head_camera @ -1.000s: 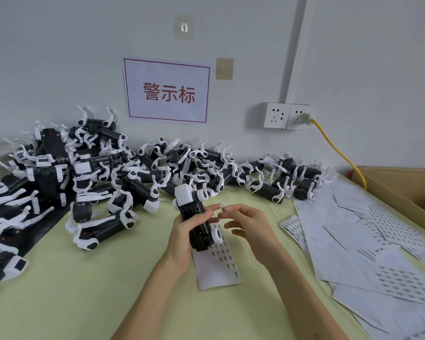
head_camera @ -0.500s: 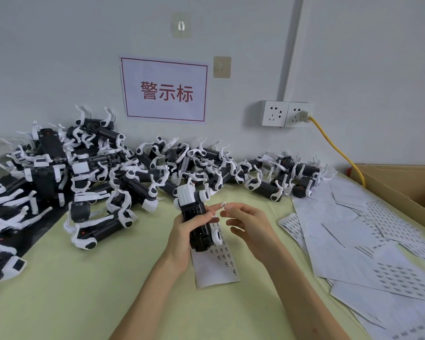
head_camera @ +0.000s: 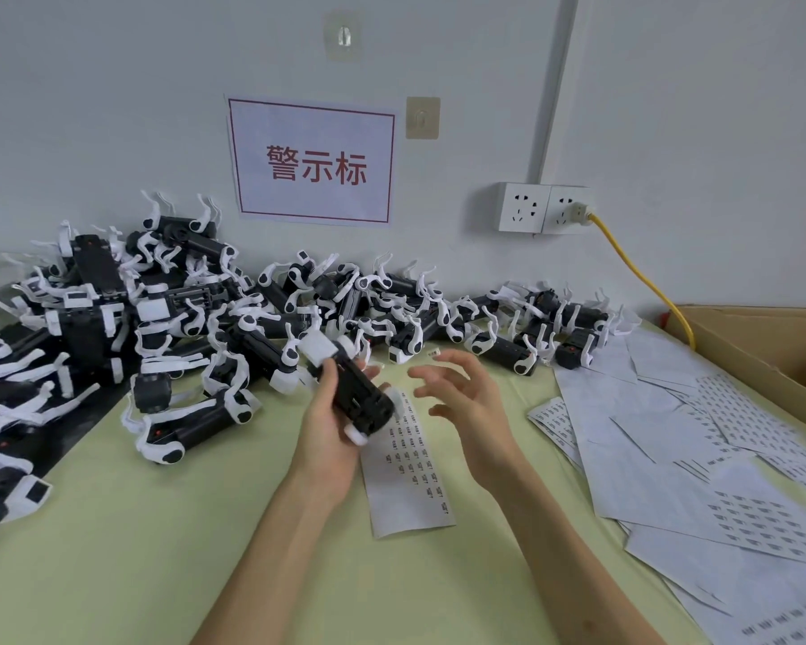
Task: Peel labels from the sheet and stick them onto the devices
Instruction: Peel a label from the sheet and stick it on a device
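Left hand (head_camera: 327, 435): grips device (head_camera: 364, 398).
Right hand (head_camera: 471, 412): fingers spread, label (head_camera: 433, 352) on a fingertip.
Cardboard box (head_camera: 764, 349): 3 o'clock, contents hidden.
Label sheet (head_camera: 408, 477): 6 o'clock of device.

Both bare forearms reach in from the lower edge and converge toward the middle. The left hand (head_camera: 326, 430) is raised, palm turned inward, with thumb and fingers curled round a device (head_camera: 361, 398) held tilted. The right hand (head_camera: 471, 407) hovers just beside it, apart, its fingers spread and loosely bent. A tiny label (head_camera: 433, 352) seems to cling to its uppermost fingertip.
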